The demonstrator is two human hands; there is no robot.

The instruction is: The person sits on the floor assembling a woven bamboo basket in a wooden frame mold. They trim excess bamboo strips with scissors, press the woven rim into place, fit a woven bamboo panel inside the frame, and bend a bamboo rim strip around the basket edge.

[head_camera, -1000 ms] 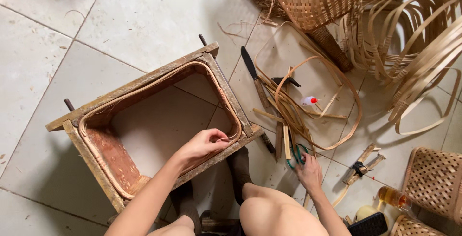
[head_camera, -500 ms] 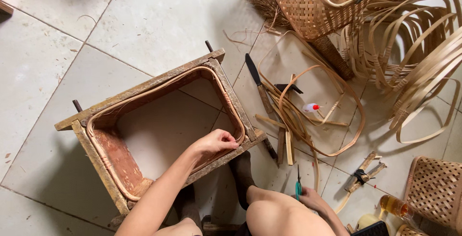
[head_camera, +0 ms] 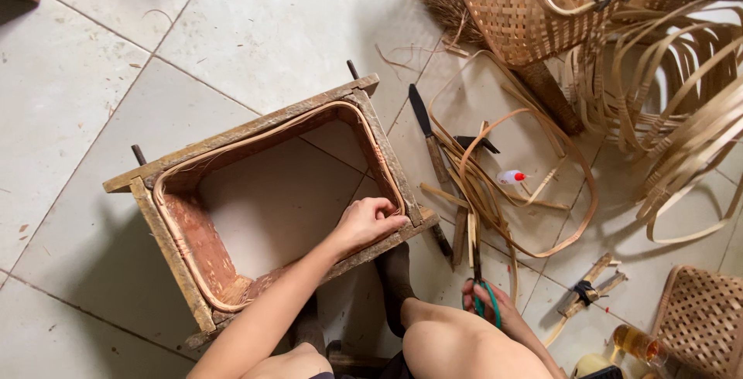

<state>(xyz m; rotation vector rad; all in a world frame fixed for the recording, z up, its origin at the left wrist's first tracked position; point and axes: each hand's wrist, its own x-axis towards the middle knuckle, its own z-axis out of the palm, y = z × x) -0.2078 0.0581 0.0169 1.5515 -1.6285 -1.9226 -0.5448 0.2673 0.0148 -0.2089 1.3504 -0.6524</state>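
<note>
Shifted since half a second ago: right hand [head_camera: 489, 307], then tucked beside the knee, now up by the cut strips with green-handled scissors [head_camera: 481, 295] gripped in it, blades pointing up the floor. Left hand [head_camera: 367, 220] curled, fingertips pinching the bamboo strip [head_camera: 267, 126] lining the wooden frame [head_camera: 246, 133] at its near right corner. Knife [head_camera: 427, 139] lying just right of frame, woven basket [head_camera: 517, 6] beyond.

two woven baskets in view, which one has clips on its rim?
The big basket at the top, tilted beside the loose strips; dark clips sit on its rim. The small basket at lower right has none visible.
</note>
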